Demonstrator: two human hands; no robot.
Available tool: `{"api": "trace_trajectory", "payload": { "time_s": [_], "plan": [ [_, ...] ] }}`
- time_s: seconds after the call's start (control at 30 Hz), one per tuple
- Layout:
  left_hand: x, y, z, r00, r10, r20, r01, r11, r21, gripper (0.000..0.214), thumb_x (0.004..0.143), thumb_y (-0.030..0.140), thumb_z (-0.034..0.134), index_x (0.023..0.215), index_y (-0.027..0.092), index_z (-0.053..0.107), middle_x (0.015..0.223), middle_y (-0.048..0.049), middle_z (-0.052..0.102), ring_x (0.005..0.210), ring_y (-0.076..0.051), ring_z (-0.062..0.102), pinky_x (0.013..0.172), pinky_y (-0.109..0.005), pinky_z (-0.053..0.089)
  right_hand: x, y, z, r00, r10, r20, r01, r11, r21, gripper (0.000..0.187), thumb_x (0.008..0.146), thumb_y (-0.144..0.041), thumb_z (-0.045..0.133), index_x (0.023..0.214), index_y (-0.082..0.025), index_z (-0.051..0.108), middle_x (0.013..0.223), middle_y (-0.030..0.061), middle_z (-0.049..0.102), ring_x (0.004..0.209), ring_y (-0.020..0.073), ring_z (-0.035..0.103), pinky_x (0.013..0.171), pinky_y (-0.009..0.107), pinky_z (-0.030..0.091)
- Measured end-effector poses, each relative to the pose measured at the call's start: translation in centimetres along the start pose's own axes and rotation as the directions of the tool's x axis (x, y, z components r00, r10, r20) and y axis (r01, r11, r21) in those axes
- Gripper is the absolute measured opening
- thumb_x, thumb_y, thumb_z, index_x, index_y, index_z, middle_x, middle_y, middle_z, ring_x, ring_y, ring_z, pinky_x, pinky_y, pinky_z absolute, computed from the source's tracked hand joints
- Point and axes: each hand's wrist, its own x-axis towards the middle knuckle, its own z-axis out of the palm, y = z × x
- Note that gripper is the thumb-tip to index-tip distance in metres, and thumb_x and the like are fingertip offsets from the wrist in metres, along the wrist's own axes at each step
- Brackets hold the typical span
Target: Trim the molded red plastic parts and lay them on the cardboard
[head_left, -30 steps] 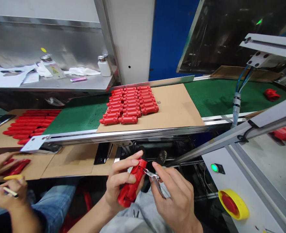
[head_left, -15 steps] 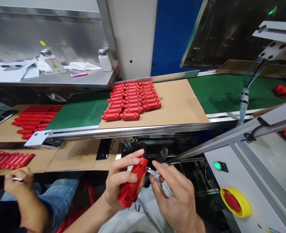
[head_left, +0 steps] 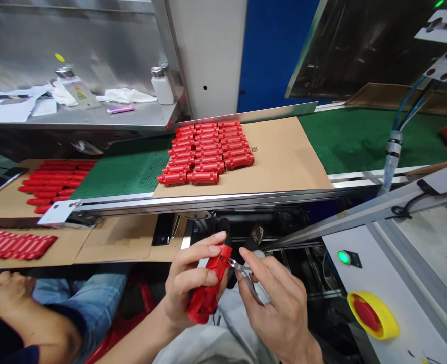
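Observation:
My left hand (head_left: 189, 275) is wrapped round a red plastic part (head_left: 210, 289), held tilted over my lap with its upper end away from me. In my right hand (head_left: 274, 298) is a pair of small metal nippers (head_left: 247, 279), gripped between thumb and fingers. The tips of the nippers are at the upper right end of the red part; whether they pinch any plastic is too small to tell. Beyond my hands, several rows of red cylindrical parts (head_left: 208, 151) lie on a cardboard sheet (head_left: 280, 151).
The cardboard rests on a green conveyor belt (head_left: 127, 169). At right stand a slanted metal bar (head_left: 344, 217) and a control box with a red-and-yellow stop button (head_left: 370, 314). A co-worker's hands (head_left: 9, 293) are at lower left. A phone (head_left: 163, 230) lies on the lower cardboard.
The view has shifted slightly. My hands keep nearly the same pose, with the nippers still at the red part's end. The co-worker's hands have moved left.

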Motion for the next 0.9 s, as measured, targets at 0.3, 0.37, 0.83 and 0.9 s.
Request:
{"api": "trace_trajectory", "payload": {
  "time_s": [0.3,0.37,0.83,0.9],
  "plan": [
    [0.2,-0.1,0.0,1.0,0.024,0.013,-0.024,0.999,0.042,0.048,0.077,-0.016,0.081,0.108,0.014,0.061,0.138,-0.0103,0.066,0.132,-0.039,0.075,0.097,-0.052,0.076,0.1,0.0,0.2,1.0,-0.009,-0.015,0.009,1.0,0.01,0.043,0.097,-0.005,0.075,0.139,-0.012,0.073,0.083,0.0051,0.071,0.07,0.0145,0.067,0.064,0.027,0.056],
    [0.3,0.1,0.0,1.0,0.018,0.022,-0.019,0.999,0.04,0.048,0.077,-0.017,0.081,0.107,0.014,0.061,0.137,-0.0105,0.066,0.131,-0.039,0.075,0.097,-0.052,0.076,0.1,0.1,0.3,1.0,-0.011,-0.022,0.011,1.0,0.001,0.043,0.096,-0.004,0.074,0.138,-0.013,0.074,0.083,0.0047,0.071,0.069,0.0141,0.066,0.064,0.026,0.056],
    [1.3,1.2,0.7,0.988,-0.151,0.025,0.153,0.984,-0.087,0.051,0.078,-0.018,0.075,0.11,0.016,0.055,0.125,-0.0119,0.066,0.124,-0.038,0.079,0.1,-0.052,0.074,-0.4,0.8,0.5,0.997,-0.042,-0.063,0.041,0.999,-0.019,0.039,0.096,-0.003,0.075,0.133,-0.015,0.075,0.078,0.0001,0.069,0.063,0.0113,0.063,0.063,0.024,0.053],
    [1.2,1.2,0.7,0.985,-0.169,0.029,0.171,0.98,-0.097,0.051,0.078,-0.018,0.075,0.111,0.016,0.055,0.125,-0.0125,0.065,0.124,-0.038,0.079,0.101,-0.052,0.073,-0.4,0.9,0.6,0.996,-0.05,-0.073,0.049,0.999,-0.019,0.038,0.096,-0.003,0.076,0.132,-0.015,0.075,0.077,-0.0001,0.069,0.062,0.0111,0.064,0.063,0.023,0.054]
  ]
}}
